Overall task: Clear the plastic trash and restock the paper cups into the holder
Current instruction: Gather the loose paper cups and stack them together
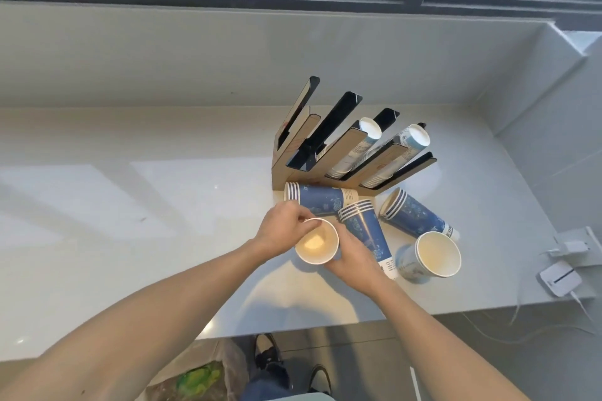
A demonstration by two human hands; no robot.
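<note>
A black and cardboard cup holder (286, 156) with slanted slots stands on the white counter. Two right slots hold cup stacks (358, 146); the left slots look empty. Both hands hold one paper cup (317, 244), its mouth facing me. My left hand (281, 231) pinches its rim from the left and my right hand (353, 257) wraps its side from below right. Three short stacks of blue cups lie on their sides: one (317, 198) behind the hands, one (365, 231) beside my right hand, one (413, 215) further right. A single cup (433, 254) lies at right.
A white charger and a small white device (560, 277) with cables sit at the counter's right end. A plastic bag with green contents (198, 378) lies on the floor below the counter edge. A window ledge and wall rise behind the holder.
</note>
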